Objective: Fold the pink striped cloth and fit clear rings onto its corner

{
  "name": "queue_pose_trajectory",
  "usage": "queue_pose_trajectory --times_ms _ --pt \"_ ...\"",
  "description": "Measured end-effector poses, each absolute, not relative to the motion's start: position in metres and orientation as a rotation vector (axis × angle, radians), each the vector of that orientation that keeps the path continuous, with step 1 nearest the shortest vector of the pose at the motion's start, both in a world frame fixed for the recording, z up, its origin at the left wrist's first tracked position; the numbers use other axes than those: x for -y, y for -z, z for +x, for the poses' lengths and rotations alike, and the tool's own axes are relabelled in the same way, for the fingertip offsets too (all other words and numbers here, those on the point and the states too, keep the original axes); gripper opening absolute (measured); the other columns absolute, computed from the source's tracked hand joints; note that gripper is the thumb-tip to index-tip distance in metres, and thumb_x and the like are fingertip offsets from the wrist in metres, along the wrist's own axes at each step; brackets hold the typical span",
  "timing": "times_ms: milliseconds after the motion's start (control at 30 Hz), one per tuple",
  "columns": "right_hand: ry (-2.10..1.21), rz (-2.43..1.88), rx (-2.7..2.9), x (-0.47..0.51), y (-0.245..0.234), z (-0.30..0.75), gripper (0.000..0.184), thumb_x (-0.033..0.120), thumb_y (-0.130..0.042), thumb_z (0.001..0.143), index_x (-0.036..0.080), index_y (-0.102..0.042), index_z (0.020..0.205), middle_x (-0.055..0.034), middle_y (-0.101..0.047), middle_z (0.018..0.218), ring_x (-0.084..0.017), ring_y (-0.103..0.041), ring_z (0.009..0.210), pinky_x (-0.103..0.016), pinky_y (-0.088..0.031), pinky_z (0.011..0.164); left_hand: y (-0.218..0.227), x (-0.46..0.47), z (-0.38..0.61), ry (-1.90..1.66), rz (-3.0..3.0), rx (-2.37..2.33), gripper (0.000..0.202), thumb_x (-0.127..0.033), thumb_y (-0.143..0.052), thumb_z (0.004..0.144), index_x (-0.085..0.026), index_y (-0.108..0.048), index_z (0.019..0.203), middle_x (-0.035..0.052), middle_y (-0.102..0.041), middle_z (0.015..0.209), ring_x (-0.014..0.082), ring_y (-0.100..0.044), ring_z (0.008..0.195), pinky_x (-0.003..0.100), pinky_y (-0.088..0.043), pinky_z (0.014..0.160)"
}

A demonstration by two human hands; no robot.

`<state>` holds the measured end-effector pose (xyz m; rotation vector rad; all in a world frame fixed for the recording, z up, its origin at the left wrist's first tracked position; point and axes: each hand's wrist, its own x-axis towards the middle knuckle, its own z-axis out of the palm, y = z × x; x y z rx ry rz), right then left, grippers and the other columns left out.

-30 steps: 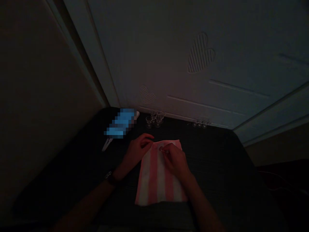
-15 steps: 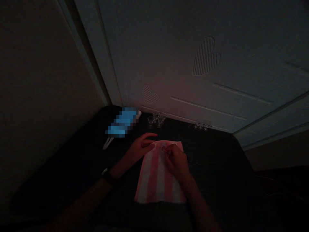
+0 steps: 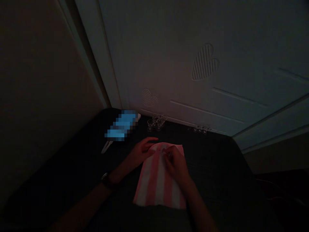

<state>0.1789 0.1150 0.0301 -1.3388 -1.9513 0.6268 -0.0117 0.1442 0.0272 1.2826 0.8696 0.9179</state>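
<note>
The scene is very dark. A pink-and-white striped bag [image 3: 154,183] lies flat on a black table [image 3: 217,167]. My left hand [image 3: 142,149] grips the bag's upper left corner at its top edge, thumb stretched out. My right hand [image 3: 175,162] rests on the bag's upper part with its fingertips pinched together near the top edge; what they pinch is too small and dark to name. A watch [image 3: 106,178] sits on my left wrist.
Several small clear glasses [image 3: 156,121] stand at the table's far edge, with another small cluster of glassware [image 3: 200,129] to their right. A blurred blue object [image 3: 120,127] and a pale utensil [image 3: 107,146] lie at the back left. A white panelled door [image 3: 193,64] rises behind.
My hands stay at the bag's top edge with small finger shifts. The view has tilted slightly, so the bag sits a little lower in the picture.
</note>
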Motion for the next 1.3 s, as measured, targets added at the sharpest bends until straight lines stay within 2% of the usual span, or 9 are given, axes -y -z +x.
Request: queue_pose_trajectory --times_ms 200,333,567,733,1000,1300 --pt "-0.657 -1.294 1.966 -0.1163 -0.0299 0.1775 0.019 0.016 -0.047 0.079 0.021 -0.051 0.097 -0.0028 -0.058 0.091 -0.014 -0.054 0.074 -0.026 -0.042 0.066 -0.0210 -0.1470 -0.0109 -0.969 1.366 -1.051 0.037 -0.029 -0.059 0.074 -0.017 -0.050 0.108 0.0078 -0.064 0.098 0.0213 -0.062 0.092 0.037 -0.049 0.082" --pt "-0.678 -1.284 2.003 -0.1167 -0.0294 0.1761 0.022 0.016 -0.047 0.079 0.021 -0.051 0.101 -0.0037 -0.058 0.095 -0.015 -0.055 0.081 -0.027 -0.043 0.070 -0.0190 -0.1487 -0.0107 -0.971 1.423 -1.102 0.033 -0.029 -0.060 0.072 -0.017 -0.053 0.102 0.0048 -0.064 0.089 0.0191 -0.063 0.086 0.033 -0.050 0.078" --pt "-0.622 -1.329 2.003 -0.1180 -0.0284 0.1770 0.030 0.017 -0.050 0.079 0.021 -0.049 0.109 -0.0041 -0.059 0.101 -0.017 -0.054 0.089 -0.031 -0.042 0.080 -0.0172 -0.1499 -0.0106 -0.969 1.418 -1.074 0.030 -0.029 -0.063 0.070 -0.016 -0.055 0.096 0.0048 -0.063 0.087 0.0178 -0.063 0.083 0.030 -0.050 0.074" --pt "-0.497 -1.469 1.890 -0.1175 -0.0300 0.1801 0.029 0.029 -0.056 0.077 0.021 -0.051 0.105 -0.0054 -0.058 0.098 -0.021 -0.051 0.090 -0.035 -0.039 0.081 -0.0181 -0.1517 -0.0100 -0.977 1.384 -1.115 0.024 -0.026 -0.063 0.069 -0.015 -0.055 0.089 0.0043 -0.062 0.087 0.0174 -0.062 0.083 0.030 -0.049 0.075" --pt "-0.432 -1.382 1.882 -0.1134 -0.0317 0.1816 0.020 0.028 -0.054 0.079 0.020 -0.052 0.097 -0.0038 -0.056 0.088 -0.019 -0.048 0.085 -0.035 -0.037 0.083 -0.0190 -0.1510 -0.0099 -0.993 1.336 -1.104 0.026 -0.026 -0.064 0.069 -0.015 -0.054 0.090 0.0040 -0.063 0.087 0.0176 -0.062 0.084 0.030 -0.049 0.077" --pt "-0.485 -1.324 1.906 -0.1145 -0.0317 0.1853 0.022 0.024 -0.052 0.081 0.022 -0.051 0.102 -0.0030 -0.057 0.096 -0.018 -0.049 0.092 -0.035 -0.035 0.088 -0.0191 -0.1514 -0.0137 -0.998 1.267 -1.105 0.032 -0.032 -0.062 0.071 -0.016 -0.054 0.097 0.0048 -0.065 0.087 0.0195 -0.063 0.084 0.029 -0.048 0.072"
